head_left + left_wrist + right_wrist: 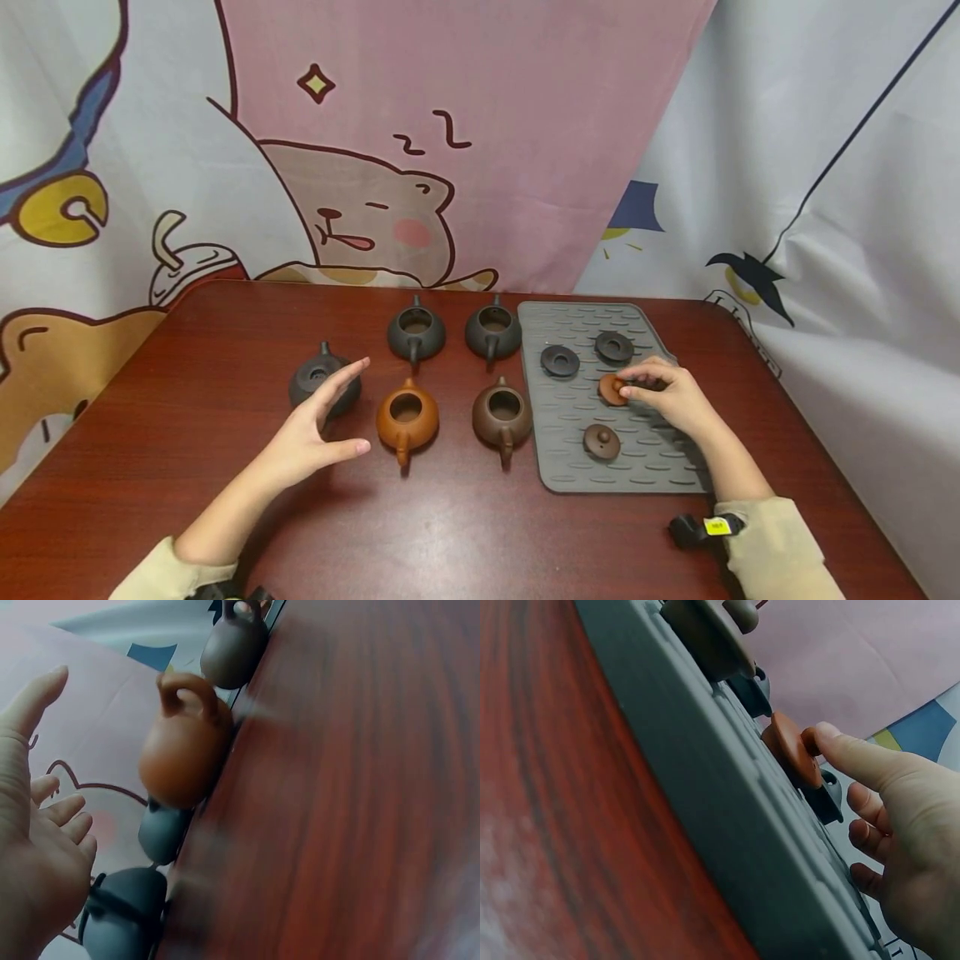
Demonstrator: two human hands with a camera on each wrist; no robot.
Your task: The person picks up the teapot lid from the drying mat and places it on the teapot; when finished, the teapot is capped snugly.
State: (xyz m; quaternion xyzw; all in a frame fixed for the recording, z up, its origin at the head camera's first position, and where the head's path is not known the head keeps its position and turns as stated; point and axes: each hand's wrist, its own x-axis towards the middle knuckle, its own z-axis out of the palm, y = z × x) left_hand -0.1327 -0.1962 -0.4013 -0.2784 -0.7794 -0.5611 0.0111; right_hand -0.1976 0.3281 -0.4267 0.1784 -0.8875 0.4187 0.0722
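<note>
On the grey mat (558, 467), my right hand (671, 400) pinches the knob of an orange lid (611, 389); in the right wrist view the thumb of that hand (922, 832) touches the knob of the orange lid (791, 750). My left hand (303, 442), fingers and thumb spread apart and holding nothing, is by a dark teapot with its lid on (306, 382). To its right stands an orange teapot without a lid (422, 421). The left wrist view shows the left hand (45, 847) beside the orange teapot (184, 761), not touching it.
A brown lidless teapot (487, 425) stands beside the mat, with two dark lidless teapots (431, 342) (506, 340) behind. On the mat lie two dark lids (572, 362) (626, 347) and a brown lid (600, 450). A patterned curtain (540, 167) hangs behind the table (420, 542).
</note>
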